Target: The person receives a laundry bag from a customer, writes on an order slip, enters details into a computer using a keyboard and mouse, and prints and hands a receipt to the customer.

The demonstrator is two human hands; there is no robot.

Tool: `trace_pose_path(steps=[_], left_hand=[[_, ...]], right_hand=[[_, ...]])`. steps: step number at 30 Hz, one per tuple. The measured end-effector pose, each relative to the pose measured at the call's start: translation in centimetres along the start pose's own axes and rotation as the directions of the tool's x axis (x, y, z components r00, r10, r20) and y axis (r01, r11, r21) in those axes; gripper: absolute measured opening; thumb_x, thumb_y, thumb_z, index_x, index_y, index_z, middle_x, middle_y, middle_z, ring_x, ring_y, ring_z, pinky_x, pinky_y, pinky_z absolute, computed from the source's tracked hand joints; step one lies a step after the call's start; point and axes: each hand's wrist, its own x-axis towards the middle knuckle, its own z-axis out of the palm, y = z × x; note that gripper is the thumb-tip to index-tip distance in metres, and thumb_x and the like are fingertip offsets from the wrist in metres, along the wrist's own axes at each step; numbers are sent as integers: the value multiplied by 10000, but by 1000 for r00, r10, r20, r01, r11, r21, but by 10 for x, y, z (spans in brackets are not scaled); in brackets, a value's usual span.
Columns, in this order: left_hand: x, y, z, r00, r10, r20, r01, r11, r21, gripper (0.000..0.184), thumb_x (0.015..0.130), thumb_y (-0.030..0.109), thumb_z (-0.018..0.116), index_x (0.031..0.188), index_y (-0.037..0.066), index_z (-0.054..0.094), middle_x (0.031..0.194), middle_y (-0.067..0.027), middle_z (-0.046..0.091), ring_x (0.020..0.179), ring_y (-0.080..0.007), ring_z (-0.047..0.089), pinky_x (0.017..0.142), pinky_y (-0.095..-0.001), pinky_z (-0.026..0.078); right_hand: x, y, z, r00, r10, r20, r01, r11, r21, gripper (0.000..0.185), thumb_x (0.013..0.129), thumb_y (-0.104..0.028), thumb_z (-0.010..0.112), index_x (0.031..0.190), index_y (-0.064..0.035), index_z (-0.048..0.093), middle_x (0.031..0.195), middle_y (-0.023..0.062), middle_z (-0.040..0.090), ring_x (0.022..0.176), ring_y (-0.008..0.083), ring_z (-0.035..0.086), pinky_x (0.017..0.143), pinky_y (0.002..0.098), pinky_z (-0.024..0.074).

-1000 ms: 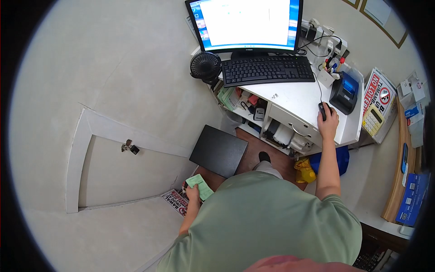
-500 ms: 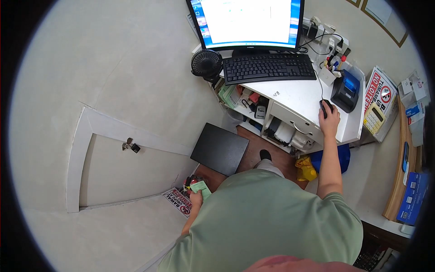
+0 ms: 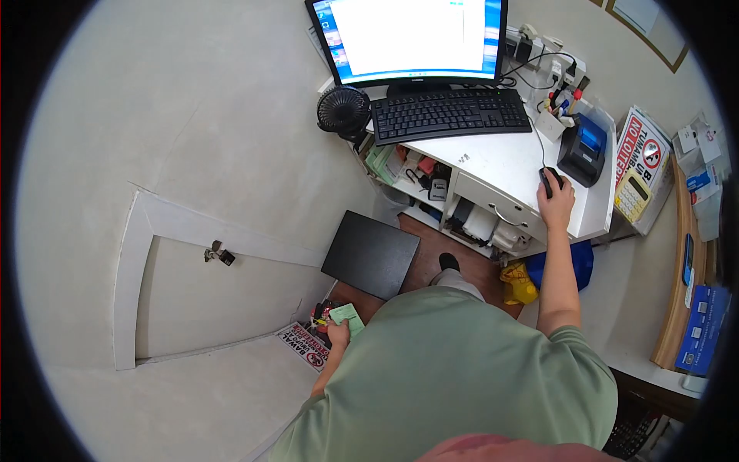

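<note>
OK, right hand is resting on the black mouse, right of centre in the upper half of the frame. Fingers are wrapping over the mouse body, not spreading; exact finger gaps too small to tell. Mouse is sitting on the white desk, cable running up toward the keyboard.

Left hand is hanging low, lower middle of the frame, left of the torso. It's pinching green paper, thumb lying on the upper face; fingers underneath are hiding, so can't tell how they're sitting. Can't tell if it's one sheet or several. Red-and-black clutter is showing just beside the paper; a printed sign is lying to its left.

Monitor is glowing at top centre, mostly a white window. Black fan is standing left of the keyboard. Black-and-blue printer is sitting near the mouse, upper right. Black square stool is standing near mid-frame, above the green paper.
</note>
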Motion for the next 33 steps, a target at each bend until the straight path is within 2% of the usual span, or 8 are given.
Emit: trace_pose_path(steps=[8, 11, 17, 26, 33], left_hand=[[3, 5, 7, 1000, 9, -4, -9, 999, 54, 352, 819, 187, 713, 1071, -55, 671, 1022, -242, 713, 989, -385, 683, 887, -419, 506], [1, 5, 5, 1000, 25, 8, -25, 999, 38, 367, 824, 191, 709, 1095, -53, 668, 1042, -246, 708, 1005, -388, 677, 900, -420, 502], [7, 1, 7, 999, 32, -16, -31, 995, 94, 373, 824, 198, 706, 1100, -51, 668, 1061, -256, 701, 1023, -401, 666, 920, -427, 492], [-7, 9, 3, 1000, 8, -14, -7, 1000, 23, 350, 829, 203, 707, 1070, -49, 678, 1012, -244, 716, 984, -393, 685, 889, -423, 508], [-14, 17, 1, 1000, -5, -10, 6, 993, 119, 346, 838, 212, 691, 1105, -7, 689, 1028, -221, 725, 991, -370, 695, 891, -418, 515]], right_hand=[[2, 1, -1, 1000, -3, -21, 3, 1000, -5, 411, 827, -213, 684, 1237, -247, 681, 1194, 177, 590, 1062, 372, 570, 943, 467, 458], [2, 3, 0, 1000, 17, 6, -17, 1000, 4, 423, 829, -243, 681, 1250, -277, 675, 1205, 190, 576, 1087, 375, 561, 949, 469, 450], [2, 5, 2, 1000, 4, -23, -4, 1000, 2, 424, 827, -243, 678, 1249, -276, 675, 1201, 191, 576, 1096, 376, 555, 947, 472, 451], [2, 1, -1, 999, 15, -30, -15, 1000, 7, 402, 826, -214, 680, 1227, -248, 691, 1196, 203, 594, 1084, 384, 571, 951, 471, 467], [2, 1, -2, 999, 0, -40, 1, 1000, 5, 402, 813, -205, 688, 1213, -242, 697, 1177, 206, 597, 1078, 389, 574, 943, 475, 474]])
